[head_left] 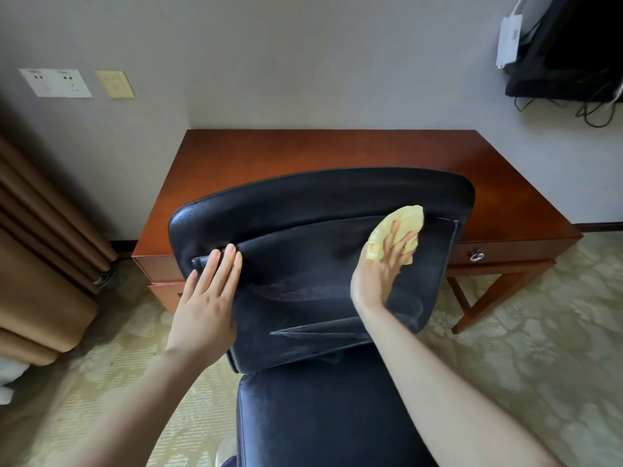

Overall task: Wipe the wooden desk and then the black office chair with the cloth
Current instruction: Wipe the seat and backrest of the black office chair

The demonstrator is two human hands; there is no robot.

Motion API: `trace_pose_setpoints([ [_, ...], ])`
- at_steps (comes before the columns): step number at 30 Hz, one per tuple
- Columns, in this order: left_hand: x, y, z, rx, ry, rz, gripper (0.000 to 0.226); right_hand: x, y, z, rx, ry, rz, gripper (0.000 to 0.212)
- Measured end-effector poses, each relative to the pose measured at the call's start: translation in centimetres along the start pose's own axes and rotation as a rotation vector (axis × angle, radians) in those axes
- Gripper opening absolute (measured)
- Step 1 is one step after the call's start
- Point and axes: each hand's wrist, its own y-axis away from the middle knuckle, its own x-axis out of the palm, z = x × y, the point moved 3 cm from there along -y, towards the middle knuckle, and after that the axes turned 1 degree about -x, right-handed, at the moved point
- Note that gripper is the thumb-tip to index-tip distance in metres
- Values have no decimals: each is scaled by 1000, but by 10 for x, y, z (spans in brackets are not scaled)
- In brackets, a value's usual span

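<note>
You are standing at the near side of the black office chair (323,203), looking down its seat (323,419) toward the backrest (313,284), which is leaning away from you toward the wooden desk (337,150). Your left hand (205,298) is lying flat against the left edge of the backrest, fingers straight and close together, grasping nothing. Your right hand (377,274) is pressing the yellow cloth (409,219) against the upper right part of the backrest. Its fingers are reaching out straight and slightly spread over the bunched fabric rather than curling around it, and the thumb is hidden, so you cannot tell what it is doing. The cloth is sitting just below the padded top roll of the backrest, touching the leather, with its far edge poking out past your fingertips. Faint streaks are showing on the leather between your two hands.

The desk is standing against the far wall behind the chair, and a drawer knob (476,256) is showing on its right front. Wall sockets (55,83) are sitting at far left above a brown curtain (37,251). A dark screen (580,45) with trailing cables is hanging at far right. Patterned carpet (526,335) is covering the floor.
</note>
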Motion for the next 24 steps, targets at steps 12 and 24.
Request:
trace_pose_setpoints([
  [12,0,-1,9,-4,-53,33,94,67,125,40,-749,281,413,85],
  [24,-6,1,6,-39,-78,79,95,9,28,-23,-1115,726,270,70],
])
